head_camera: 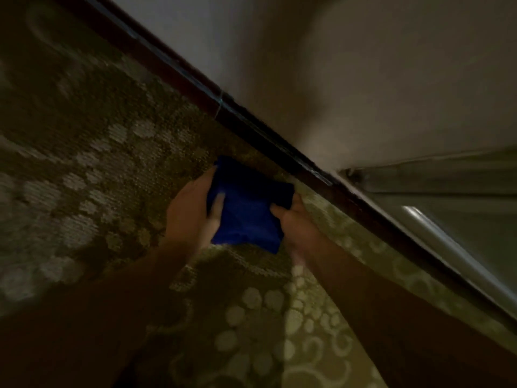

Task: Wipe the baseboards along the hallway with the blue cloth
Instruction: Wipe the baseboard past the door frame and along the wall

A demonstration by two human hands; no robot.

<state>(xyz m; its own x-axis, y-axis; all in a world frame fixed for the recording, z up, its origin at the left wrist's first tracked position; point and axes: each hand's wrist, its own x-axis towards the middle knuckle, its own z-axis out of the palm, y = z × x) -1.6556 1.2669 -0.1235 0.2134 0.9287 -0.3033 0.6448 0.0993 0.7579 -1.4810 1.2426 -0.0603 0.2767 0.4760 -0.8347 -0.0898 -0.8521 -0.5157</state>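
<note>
A folded blue cloth (246,208) is held between both my hands above the carpet, just short of the wall. My left hand (193,211) grips its left edge with the thumb laid on top. My right hand (299,222) holds its right side, thumb on the cloth and fingers underneath. The dark brown baseboard (223,107) runs diagonally from upper left to lower right along the foot of the pale wall (349,79). The cloth is a short way off the baseboard and does not touch it.
A patterned olive carpet (98,163) with pale round motifs covers the floor. At the right a door frame or metal threshold (436,219) meets the wall. The view is dim and blurred.
</note>
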